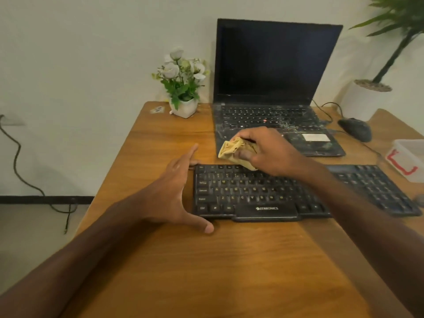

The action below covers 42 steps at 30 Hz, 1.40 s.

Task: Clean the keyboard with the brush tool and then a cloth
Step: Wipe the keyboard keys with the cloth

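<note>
A black keyboard point(252, 193) lies across the wooden table point(206, 271) in front of me. My right hand point(268, 152) grips a bunched yellow cloth point(231, 152) over the keyboard's top row of keys. My left hand point(176, 191) brackets the keyboard's left end: its fingers reach past the far left corner and its thumb lies along the front edge. No brush tool is in sight.
A dirty open laptop point(275, 88) stands behind the keyboard. A white pot of flowers point(183, 88) sits at the back left, a black mouse point(355, 129) and a clear plastic box point(408, 159) at the right. A cable point(18, 157) hangs by the wall on the left.
</note>
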Available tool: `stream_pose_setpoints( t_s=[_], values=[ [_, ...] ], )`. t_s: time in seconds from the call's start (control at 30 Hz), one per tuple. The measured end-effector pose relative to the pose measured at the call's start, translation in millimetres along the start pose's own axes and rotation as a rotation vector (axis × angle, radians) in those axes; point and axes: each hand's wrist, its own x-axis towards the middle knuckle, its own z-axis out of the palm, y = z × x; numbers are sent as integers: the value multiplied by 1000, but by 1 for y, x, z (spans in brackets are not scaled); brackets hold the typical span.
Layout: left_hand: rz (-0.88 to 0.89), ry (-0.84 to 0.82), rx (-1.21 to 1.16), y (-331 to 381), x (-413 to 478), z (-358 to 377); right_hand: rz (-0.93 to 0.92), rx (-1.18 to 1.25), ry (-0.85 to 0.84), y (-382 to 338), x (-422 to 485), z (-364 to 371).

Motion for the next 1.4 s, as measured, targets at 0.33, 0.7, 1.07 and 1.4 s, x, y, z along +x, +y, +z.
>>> stream_pose_setpoints(
  t_s=[0.33, 0.7, 1.07, 1.4],
  values=[
    [15, 63, -38, -8, 0, 3, -121, 24, -112, -31, 26, 24],
    [17, 73, -61, -7, 1, 3, -189, 104, -131, -34, 21, 22],
    [23, 66, -37, -8, 2, 3, -207, 55, -162, -40, 14, 15],
    [40, 71, -15, -8, 1, 3, -287, -14, -53, -47, 10, 35]
  ],
)
